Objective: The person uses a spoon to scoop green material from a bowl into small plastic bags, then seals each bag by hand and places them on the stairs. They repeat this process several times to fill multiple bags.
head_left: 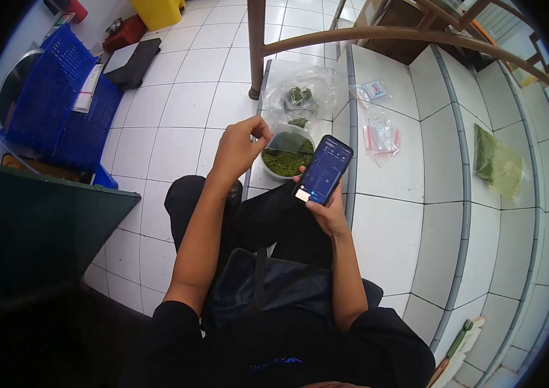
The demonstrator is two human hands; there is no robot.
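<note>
My right hand (331,210) holds a phone (326,169) with its screen lit, over the right edge of a round tub (281,174). Green leafy bits (287,161) lie in the tub. At the tub's upper left, my left hand (245,145) is closed with fingertips pinched at the edge of a small clear bag (287,141), which lies over the tub's far part. Beyond the tub are a clump of green material (298,121) and an open clear plastic bag (300,97) with more green inside.
Small clear bags (383,139) and a white-blue packet (374,89) lie on the tiled step at right. A bag of green material (497,161) rests higher up. Brown railing (352,33) crosses ahead; blue crates (74,97) and a green panel (48,226) stand left.
</note>
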